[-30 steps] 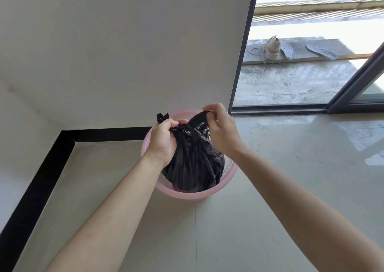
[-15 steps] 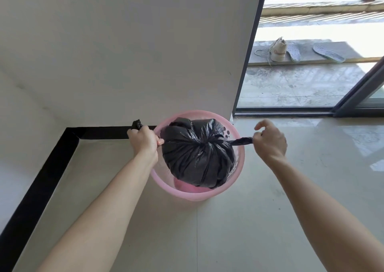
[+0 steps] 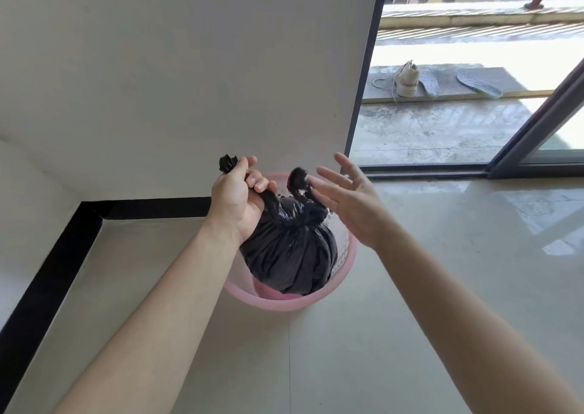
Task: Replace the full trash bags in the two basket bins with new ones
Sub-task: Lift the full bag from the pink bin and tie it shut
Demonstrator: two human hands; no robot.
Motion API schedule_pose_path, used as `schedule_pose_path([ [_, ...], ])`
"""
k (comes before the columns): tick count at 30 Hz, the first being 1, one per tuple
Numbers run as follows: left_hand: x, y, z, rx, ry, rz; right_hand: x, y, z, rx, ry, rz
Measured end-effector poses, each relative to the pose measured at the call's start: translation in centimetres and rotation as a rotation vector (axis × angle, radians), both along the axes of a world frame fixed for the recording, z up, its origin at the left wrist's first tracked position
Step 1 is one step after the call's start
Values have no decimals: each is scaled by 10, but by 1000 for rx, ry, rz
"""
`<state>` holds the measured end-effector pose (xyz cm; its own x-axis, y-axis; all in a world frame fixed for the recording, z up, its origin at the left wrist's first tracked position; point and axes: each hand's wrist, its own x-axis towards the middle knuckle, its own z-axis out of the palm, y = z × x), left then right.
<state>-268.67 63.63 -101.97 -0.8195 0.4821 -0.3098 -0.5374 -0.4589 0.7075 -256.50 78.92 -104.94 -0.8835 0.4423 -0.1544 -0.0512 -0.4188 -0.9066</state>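
Note:
A full black trash bag point(image 3: 292, 249), knotted at the top, hangs over a pink basket bin point(image 3: 343, 274) on the floor by the wall. My left hand point(image 3: 240, 197) grips one twisted end of the bag, and the tip of that end sticks out above my fist. The other twisted end curls up free beside my right hand point(image 3: 346, 197), which is spread with straight fingers and holds nothing. The bag's bottom sits just inside the bin's rim.
A white wall with a black skirting strip point(image 3: 60, 262) runs behind and left of the bin. To the right, a sliding glass door frame point(image 3: 537, 126) stands at a concrete balcony with a shoe point(image 3: 407, 80) and insoles. Glossy tile floor point(image 3: 442, 287) lies around.
Both hands pulled the bag's ends apart to tighten the knot. Since then my right hand has let go of its end, and my left hand has raised the bag upward.

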Motion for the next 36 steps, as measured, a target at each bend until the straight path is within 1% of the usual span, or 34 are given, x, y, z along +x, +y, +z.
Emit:
schedule_pose_path([
  [2, -2, 0, 6, 37, -15, 35, 2, -12, -12, 132, -117, -51],
  [5, -8, -4, 8, 41, 3, 72, 8, -15, -32, 458, -269, -65],
  [9, -12, -10, 10, 56, -2, 79, 6, -8, -40, 817, -486, 48],
  [11, -13, -11, 12, 63, 13, 82, 1, -9, -42, 931, -565, 139],
  [13, -13, -12, 10, 17, 67, 87, -3, -14, -43, 912, -563, 111],
  [14, -14, -12, 7, -61, 120, 77, -4, -15, -46, 864, -526, 58],
  [16, -14, -15, -2, -323, 270, 34, -7, -18, -45, 746, -438, -64],
  [17, -13, -17, -7, -449, 314, 10, -8, -20, -43, 697, -411, -106],
  [19, -8, -20, -13, -617, 283, -46, -8, -23, -36, 605, -375, -158],
  [22, -3, -21, -24, -790, 199, -124, -6, -22, -33, 435, -313, -184],
  [24, 2, -21, -33, -933, 231, -212, -5, -22, -32, 263, -295, -180],
  [26, 8, -20, -45, -971, 290, -299, -1, -22, -30, 118, -262, -144],
  [27, 10, -18, -53, -968, 326, -300, 2, -22, -29, 118, -241, -104],
  [28, 12, -16, -60, -975, 370, -278, 5, -22, -30, 168, -234, -57],
  [30, 17, -15, -60, -1018, 486, -222, 8, -22, -30, 344, -269, 4],
  [32, 19, -15, -57, -1061, 614, -199, 6, -20, -33, 554, -323, -29],
  [33, 18, -15, -57, -1060, 677, -180, 3, -20, -35, 648, -310, -53],
  [35, 14, -14, -57, -1007, 814, -110, -3, -24, -33, 773, -219, -126],
  [36, 14, -14, -55, -967, 864, -74, -6, -26, -31, 788, -183, -169],
])
